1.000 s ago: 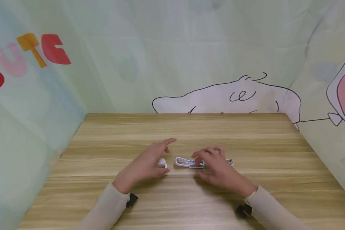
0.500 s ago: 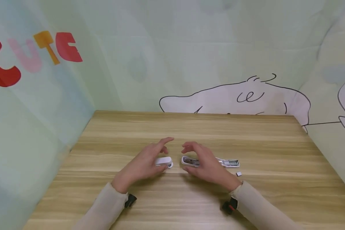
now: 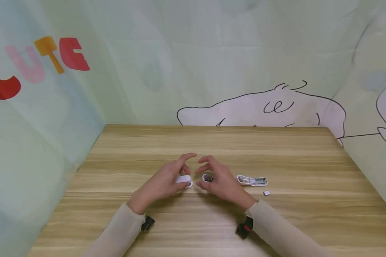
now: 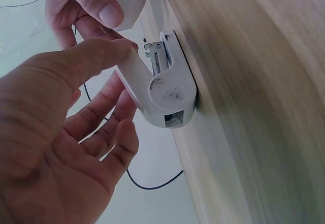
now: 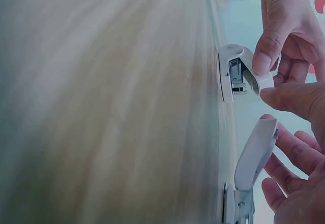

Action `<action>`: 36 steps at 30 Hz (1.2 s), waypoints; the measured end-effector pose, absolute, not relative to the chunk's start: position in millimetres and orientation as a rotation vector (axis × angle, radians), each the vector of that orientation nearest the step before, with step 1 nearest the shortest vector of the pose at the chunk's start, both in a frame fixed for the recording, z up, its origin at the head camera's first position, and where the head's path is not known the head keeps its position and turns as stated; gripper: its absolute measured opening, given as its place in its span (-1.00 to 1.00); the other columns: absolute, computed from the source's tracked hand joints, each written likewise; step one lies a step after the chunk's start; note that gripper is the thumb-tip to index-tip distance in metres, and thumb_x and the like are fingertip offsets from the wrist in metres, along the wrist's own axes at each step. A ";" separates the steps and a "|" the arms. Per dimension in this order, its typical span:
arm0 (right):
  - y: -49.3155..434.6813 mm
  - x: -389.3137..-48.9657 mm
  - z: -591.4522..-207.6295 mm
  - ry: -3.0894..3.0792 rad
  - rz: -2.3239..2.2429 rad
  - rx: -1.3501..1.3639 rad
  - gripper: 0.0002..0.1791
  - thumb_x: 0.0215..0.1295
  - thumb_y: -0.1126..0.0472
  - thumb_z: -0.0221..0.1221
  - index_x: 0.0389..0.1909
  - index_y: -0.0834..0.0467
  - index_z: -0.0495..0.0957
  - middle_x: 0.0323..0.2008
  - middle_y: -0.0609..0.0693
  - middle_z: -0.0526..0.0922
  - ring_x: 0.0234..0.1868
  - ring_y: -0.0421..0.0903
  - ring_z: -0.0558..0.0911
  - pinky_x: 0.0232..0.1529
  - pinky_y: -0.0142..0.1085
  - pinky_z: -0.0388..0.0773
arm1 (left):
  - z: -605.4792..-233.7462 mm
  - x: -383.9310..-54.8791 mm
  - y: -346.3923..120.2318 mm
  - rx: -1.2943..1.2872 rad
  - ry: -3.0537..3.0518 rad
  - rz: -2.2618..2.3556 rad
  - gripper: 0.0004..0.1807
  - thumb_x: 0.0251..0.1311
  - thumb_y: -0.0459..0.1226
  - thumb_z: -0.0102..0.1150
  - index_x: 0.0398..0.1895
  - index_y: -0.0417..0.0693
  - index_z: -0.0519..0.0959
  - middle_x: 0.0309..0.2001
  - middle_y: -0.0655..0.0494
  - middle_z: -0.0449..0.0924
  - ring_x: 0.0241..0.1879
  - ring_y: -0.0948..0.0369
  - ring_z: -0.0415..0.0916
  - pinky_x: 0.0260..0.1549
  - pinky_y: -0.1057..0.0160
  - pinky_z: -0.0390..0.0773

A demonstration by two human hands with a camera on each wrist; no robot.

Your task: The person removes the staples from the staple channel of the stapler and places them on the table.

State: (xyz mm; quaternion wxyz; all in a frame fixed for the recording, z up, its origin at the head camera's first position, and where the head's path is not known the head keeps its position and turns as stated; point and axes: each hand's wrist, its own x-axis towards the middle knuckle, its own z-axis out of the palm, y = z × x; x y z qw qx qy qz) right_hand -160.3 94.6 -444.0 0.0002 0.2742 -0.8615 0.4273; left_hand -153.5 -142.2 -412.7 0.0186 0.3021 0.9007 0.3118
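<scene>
A white stapler [image 3: 183,179] with its arm partly raised stands on the table by my left hand [image 3: 159,180]. Thumb and fingers of that hand hold the raised arm; in the left wrist view the lower part of this stapler [image 4: 175,89] sits on the wood. To its right lies a second white stapler [image 3: 208,177], swung open, mostly hidden under my right hand [image 3: 223,184]. The right fingers are loosely bent and apart around it. In the right wrist view a fingertip is close to the arm of the second stapler [image 5: 256,150]; contact is unclear.
A third stapler [image 3: 252,181], folded out flat, lies farther right on the wooden table [image 3: 193,221]. In front of it is a small white block [image 3: 266,193]. A printed cloth backdrop [image 3: 193,64] rises beyond the table's far edge.
My right hand has moved left, from the second stapler's right end to over it, uncovering the third stapler and the small block. The left hand stays by its stapler. The head view has shifted slightly.
</scene>
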 end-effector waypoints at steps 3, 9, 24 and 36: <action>90.5 -160.9 -443.2 -2.727 1.371 0.861 -0.33 0.25 0.27 0.51 0.32 0.13 0.42 -0.03 -0.07 0.87 0.14 -0.01 0.80 0.04 -0.20 0.60 | -412.7 -154.1 -143.6 0.948 2.764 1.003 -0.02 0.20 -0.43 0.53 0.63 0.08 0.21 -0.14 0.17 0.72 -0.15 0.28 0.64 -0.02 0.14 0.67; 83.3 -161.9 -443.3 -2.761 1.408 0.866 -0.35 0.24 0.32 0.50 0.31 0.17 0.44 -0.09 -0.06 0.88 0.05 -0.06 0.82 0.11 -0.14 0.60 | -412.8 -153.9 -144.8 0.943 2.728 1.063 -0.05 0.23 -0.44 0.50 0.61 0.14 0.21 -0.14 0.15 0.74 -0.14 0.28 0.66 -0.07 0.22 0.66; 65.3 -164.1 -447.2 -2.798 1.318 0.742 -0.35 0.12 0.24 0.60 0.19 0.11 0.51 -0.19 -0.11 0.90 0.17 0.00 0.78 0.30 0.12 0.24 | -414.2 -152.4 -148.0 0.926 2.721 1.082 -0.06 0.26 -0.43 0.48 0.61 0.16 0.20 -0.14 0.17 0.76 -0.14 0.29 0.65 -0.08 0.24 0.66; 65.8 -165.7 -446.7 -2.794 1.314 0.826 -0.46 0.15 0.28 0.56 0.10 0.10 0.52 -0.21 -0.15 0.90 0.13 -0.01 0.77 0.30 0.11 0.24 | -409.2 -144.8 -167.2 0.822 2.760 1.091 -0.04 0.32 -0.42 0.43 0.66 0.26 0.16 -0.10 0.19 0.62 -0.07 0.25 0.60 0.00 0.19 0.75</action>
